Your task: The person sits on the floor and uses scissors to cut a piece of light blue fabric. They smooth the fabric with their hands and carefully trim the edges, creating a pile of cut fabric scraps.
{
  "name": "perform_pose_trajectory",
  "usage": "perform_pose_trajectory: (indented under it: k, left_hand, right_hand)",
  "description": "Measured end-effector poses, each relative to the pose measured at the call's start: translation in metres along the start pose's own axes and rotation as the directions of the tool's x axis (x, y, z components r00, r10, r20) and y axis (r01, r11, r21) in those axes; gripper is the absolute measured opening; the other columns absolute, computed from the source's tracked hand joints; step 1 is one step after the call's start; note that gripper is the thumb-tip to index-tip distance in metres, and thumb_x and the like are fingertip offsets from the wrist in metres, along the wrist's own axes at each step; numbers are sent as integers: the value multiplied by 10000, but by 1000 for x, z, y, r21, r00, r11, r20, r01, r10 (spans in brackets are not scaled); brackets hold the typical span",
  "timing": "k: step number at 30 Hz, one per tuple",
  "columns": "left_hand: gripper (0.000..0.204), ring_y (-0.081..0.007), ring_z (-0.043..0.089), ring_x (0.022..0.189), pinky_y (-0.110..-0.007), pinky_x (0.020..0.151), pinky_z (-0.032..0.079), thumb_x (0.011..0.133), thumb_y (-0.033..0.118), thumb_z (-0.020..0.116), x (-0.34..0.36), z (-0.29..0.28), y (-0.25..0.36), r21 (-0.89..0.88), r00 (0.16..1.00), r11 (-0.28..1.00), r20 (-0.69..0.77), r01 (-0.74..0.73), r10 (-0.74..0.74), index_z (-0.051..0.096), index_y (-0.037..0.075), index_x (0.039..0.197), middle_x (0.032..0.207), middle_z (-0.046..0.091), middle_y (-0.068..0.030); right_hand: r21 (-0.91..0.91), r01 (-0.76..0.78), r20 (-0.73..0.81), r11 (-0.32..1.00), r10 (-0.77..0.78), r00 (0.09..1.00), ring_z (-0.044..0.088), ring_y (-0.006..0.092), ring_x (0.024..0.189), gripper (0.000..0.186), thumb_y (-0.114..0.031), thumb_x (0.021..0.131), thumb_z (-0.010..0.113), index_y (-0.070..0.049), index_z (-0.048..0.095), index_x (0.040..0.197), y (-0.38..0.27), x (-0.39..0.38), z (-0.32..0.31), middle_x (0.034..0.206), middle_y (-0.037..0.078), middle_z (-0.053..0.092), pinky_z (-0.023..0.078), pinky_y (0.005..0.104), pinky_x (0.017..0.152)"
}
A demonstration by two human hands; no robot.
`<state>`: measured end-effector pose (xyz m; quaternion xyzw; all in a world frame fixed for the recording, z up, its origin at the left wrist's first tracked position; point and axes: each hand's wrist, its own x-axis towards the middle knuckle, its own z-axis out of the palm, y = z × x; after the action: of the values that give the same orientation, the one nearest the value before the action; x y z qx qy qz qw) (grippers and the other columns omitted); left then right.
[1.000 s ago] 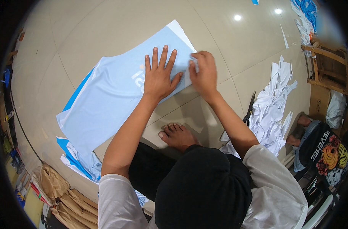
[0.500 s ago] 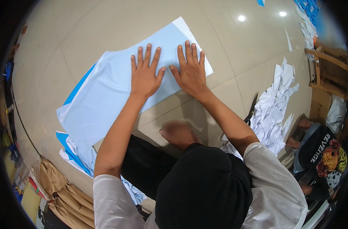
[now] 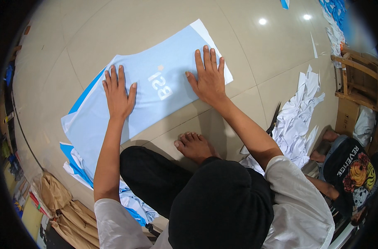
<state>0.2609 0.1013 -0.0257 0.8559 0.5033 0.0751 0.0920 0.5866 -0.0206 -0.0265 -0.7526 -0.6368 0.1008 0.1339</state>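
Note:
My left hand [image 3: 118, 93] lies flat, fingers apart, on the left part of a pale blue fabric piece [image 3: 156, 116] spread over the floor. My right hand [image 3: 207, 76] is flat on the same piece near its upper right end, fingers stretched out. Faint white lettering [image 3: 160, 87] shows between my hands. A white strip edges the piece at the right, and a bright blue layer [image 3: 83, 97] peeks out along its upper left side. My bare foot [image 3: 193, 147] rests just below the fabric.
Crumpled white scraps [image 3: 297, 108] lie right, beside black scissors [image 3: 275, 115]. More blue-and-white pieces [image 3: 75, 166] lie lower left, near brown fabric [image 3: 68, 211]. At the far right are a wooden stool [image 3: 355, 70] and another person [image 3: 355, 178] in a dark top.
My left hand has slid left and down across the fabric, uncovering the lettering. My right hand moved from the right edge onto the fabric's top and flattened out.

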Motion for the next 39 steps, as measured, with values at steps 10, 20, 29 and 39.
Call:
perform_pose_trajectory:
  k: [10, 20, 29, 39]
  left_hand:
    - [784, -529, 127, 1685, -717, 1318, 50, 1081, 415, 590, -60, -11, -42, 22, 986, 986, -32, 163, -162, 320, 163, 1772, 1844, 237, -190]
    - [802, -531, 139, 1680, -700, 1328, 71, 1090, 418, 587, -75, -18, -40, 126, 984, 977, -52, 173, -168, 318, 43, 1746, 1820, 274, -224]
    - [719, -497, 191, 1680, -671, 1337, 160, 1141, 423, 523, 33, 16, 73, -105, 1000, 994, -3, 7, -8, 346, 58, 1735, 1817, 286, -210]
    - [786, -512, 172, 1678, -683, 1336, 130, 1106, 493, 572, 32, 25, 80, -69, 999, 998, -45, 11, -14, 354, 83, 1739, 1813, 282, -228]
  right_hand:
    - [88, 125, -61, 988, -120, 991, 236, 464, 1674, 796, -480, 1081, 612, -1, 414, 1684, -41, 24, 22, 1780, 295, 298, 174, 714, 1315]
    - [170, 229, -69, 959, -220, 973, 229, 426, 1687, 774, -503, 1093, 620, -21, 447, 1674, -65, 35, 27, 1782, 268, 318, 165, 689, 1328]
    - [154, 236, -92, 959, -224, 970, 267, 444, 1669, 762, -494, 1080, 628, -8, 479, 1648, -65, 36, 26, 1766, 283, 343, 183, 697, 1316]
    - [96, 63, -91, 993, -54, 994, 276, 472, 1659, 803, -435, 1058, 668, 49, 430, 1653, -47, 17, 19, 1760, 311, 327, 171, 716, 1301]
